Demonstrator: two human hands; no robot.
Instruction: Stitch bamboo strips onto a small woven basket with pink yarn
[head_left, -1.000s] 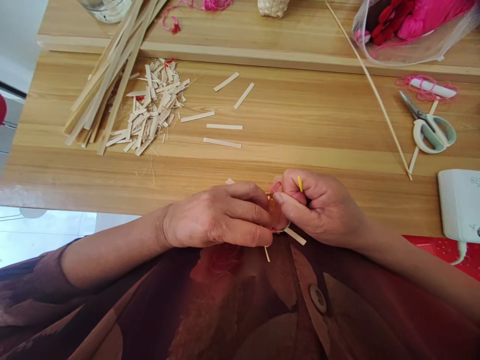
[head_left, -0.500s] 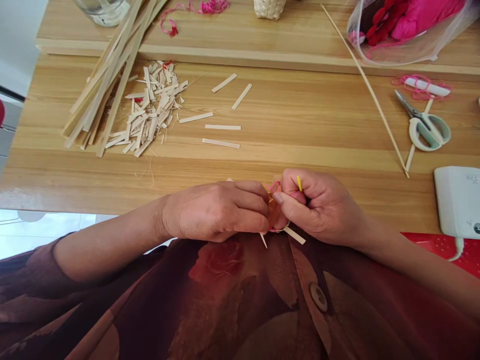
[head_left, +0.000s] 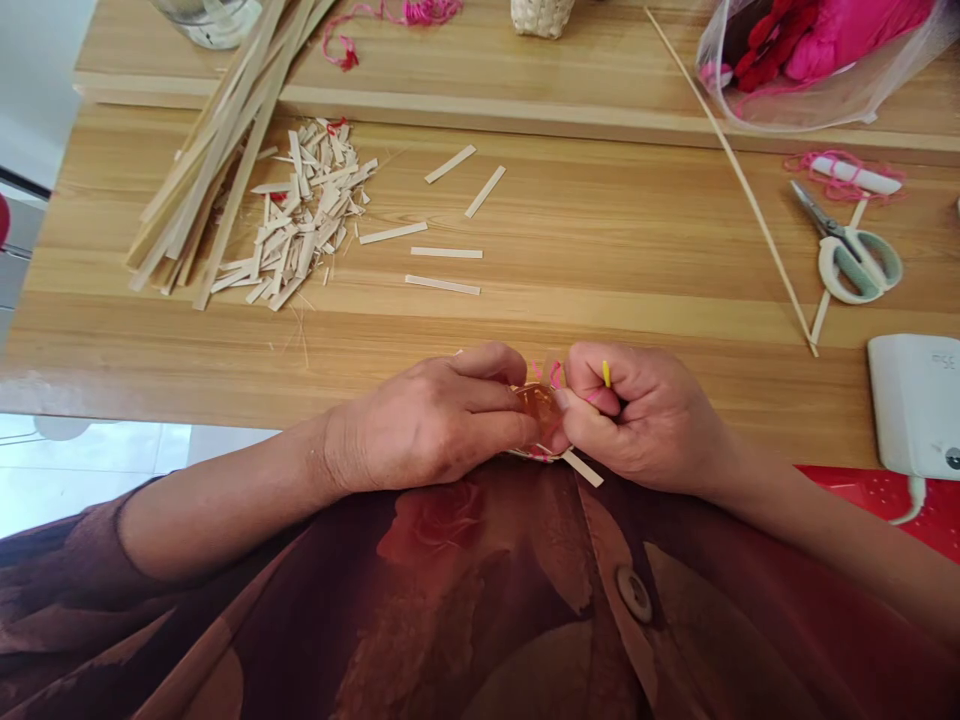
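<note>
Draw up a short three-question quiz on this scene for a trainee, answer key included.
1. True or false: the bare left hand holds the metal scissors with pale green, looped handles.
2. Of these, which lies nearest the pile of short, pale, flat wood-like strips?
A. The white, box-shaped device
B. The bundle of long, pale, flat wood-like strips
C. The scissors
3. Fill the gap: the slim yellow tip pokes from the ____ hand's grip.

Key
1. False; they lie on the light-brown wooden table.
2. B.
3. Right; the bare right hand is closed around it.
</note>
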